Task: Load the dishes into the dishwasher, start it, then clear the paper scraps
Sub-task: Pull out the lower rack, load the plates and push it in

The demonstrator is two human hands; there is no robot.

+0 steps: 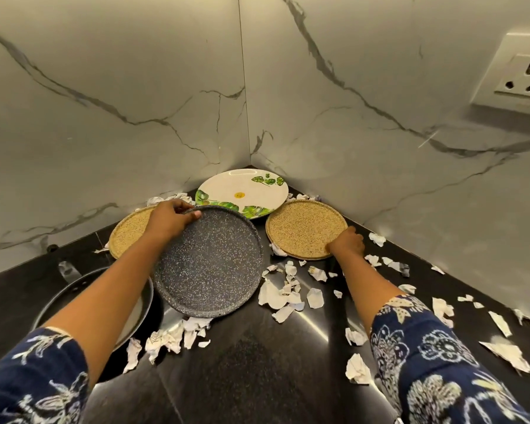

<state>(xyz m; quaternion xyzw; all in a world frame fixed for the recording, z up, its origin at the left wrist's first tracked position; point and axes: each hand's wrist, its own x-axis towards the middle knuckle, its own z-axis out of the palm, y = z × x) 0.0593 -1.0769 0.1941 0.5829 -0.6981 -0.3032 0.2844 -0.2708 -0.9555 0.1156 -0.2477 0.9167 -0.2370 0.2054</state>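
Observation:
My left hand [170, 220] grips the far rim of a dark speckled plate [208, 264], which is tilted up off the black counter. My right hand [348, 241] holds the near right edge of a tan speckled plate [303, 229] lying flat. A second tan plate [129, 232] lies at the left, partly hidden by my left arm. A white plate with green leaves [242, 191] sits in the corner, its near edge under the dark plate. Torn paper scraps [283, 296] lie scattered over the counter [257, 362].
A dark round pan with a pale inside [58, 298] sits at the left under my left forearm. Marble walls meet in a corner behind the plates. A white power socket [523, 76] is on the right wall. More paper scraps [502, 347] lie along the right side.

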